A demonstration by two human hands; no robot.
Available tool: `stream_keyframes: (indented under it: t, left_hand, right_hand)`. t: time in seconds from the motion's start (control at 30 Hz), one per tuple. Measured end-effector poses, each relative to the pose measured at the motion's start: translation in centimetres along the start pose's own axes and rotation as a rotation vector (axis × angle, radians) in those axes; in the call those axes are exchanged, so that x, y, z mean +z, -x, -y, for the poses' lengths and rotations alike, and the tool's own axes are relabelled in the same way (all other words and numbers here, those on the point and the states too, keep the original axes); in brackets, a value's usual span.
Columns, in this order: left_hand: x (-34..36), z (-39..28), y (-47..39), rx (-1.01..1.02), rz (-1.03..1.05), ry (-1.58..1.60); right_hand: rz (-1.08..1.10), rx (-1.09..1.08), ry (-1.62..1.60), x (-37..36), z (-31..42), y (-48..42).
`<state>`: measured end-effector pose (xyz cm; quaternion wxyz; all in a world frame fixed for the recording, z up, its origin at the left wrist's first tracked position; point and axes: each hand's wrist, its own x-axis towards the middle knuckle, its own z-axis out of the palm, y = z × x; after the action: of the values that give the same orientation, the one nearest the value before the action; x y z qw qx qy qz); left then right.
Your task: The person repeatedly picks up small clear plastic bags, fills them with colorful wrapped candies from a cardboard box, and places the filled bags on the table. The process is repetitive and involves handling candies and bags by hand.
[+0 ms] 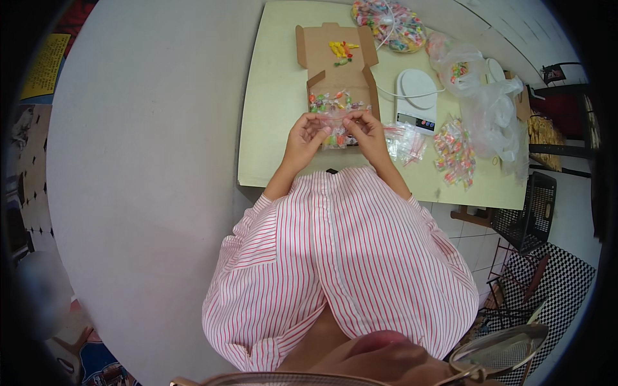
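Note:
Between my two hands hangs a small clear zip bag [334, 129] with wrapped candies in its lower part. My left hand [306, 135] pinches the bag's top edge on one side. On the other side my right hand [365, 129] grips the same edge with thumb and fingers. Both hands are over the near part of an open cardboard box [343, 87]. Inside the box lie several wrapped candies [338, 100], partly covered by the hands and bag. Yellow, orange and green candies [342, 49] rest on the box's folded-back lid.
Right of the box stands a white kitchen scale [417, 99]. Flat zip bags [406, 143] and a pile of filled candy bags [455, 153] lie nearer. Behind are a large sack of candies [391, 24] and crumpled plastic bags [492, 108]. A white wall [159, 169] borders the table's left side.

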<state>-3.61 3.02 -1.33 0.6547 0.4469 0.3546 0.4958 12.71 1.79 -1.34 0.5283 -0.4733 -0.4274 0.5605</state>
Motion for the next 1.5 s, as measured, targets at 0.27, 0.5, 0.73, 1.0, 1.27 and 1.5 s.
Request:
stream_keyframes:
  t: [0.27,0.5,0.73,1.0,1.27,1.5]
  left_hand:
    - [1.5,0.7,0.8,-0.02,-0.02,-0.093]
    - [5.5,1.6,2.0,0.108,-0.055,-0.192]
    - [8.5,3.0,3.9,0.178,-0.085,-0.329]
    - [10.4,1.6,5.3,0.083,0.116,-0.454]
    - [11.9,1.4,5.3,0.213,0.027,-0.555]
    - [13.0,0.6,4.8,0.228,0.133,-0.593]
  right_hand:
    - [-0.015,-0.045,-0.041,-0.6,1.4,1.9]
    - [-0.101,-0.162,0.252,-3.9,2.5,4.4]
    - [-0.166,-0.221,0.278,-6.0,3.1,7.5]
    - [-0.022,-0.203,0.394,-8.6,4.1,9.7]
    - [0.029,-0.249,0.271,-9.4,4.1,9.0]
    - [0.037,-0.266,0.385,-10.4,4.9,8.6]
